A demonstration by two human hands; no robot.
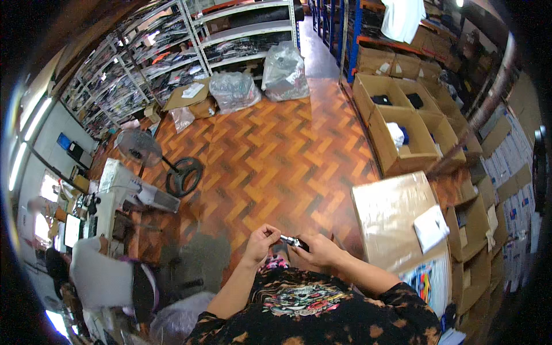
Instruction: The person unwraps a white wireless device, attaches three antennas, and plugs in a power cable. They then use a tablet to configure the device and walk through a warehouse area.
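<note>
In front of my chest I hold up a small black-and-silver object (292, 241), too small to name its kind. My right hand (319, 250) is closed around its dark end. The narrow silver end points left toward my left hand (261, 245). That hand is closed, thumb and fingers pinched together right by the silver tip. What the pinch holds, if anything, cannot be made out.
A wrapped carton (388, 218) with a white packet (431, 229) on it stands at my right. Beyond are open cardboard boxes (397, 152). To the left are a black fan base (184, 176) and a person (109, 276). Plastic bags (286, 75) stand by far shelves.
</note>
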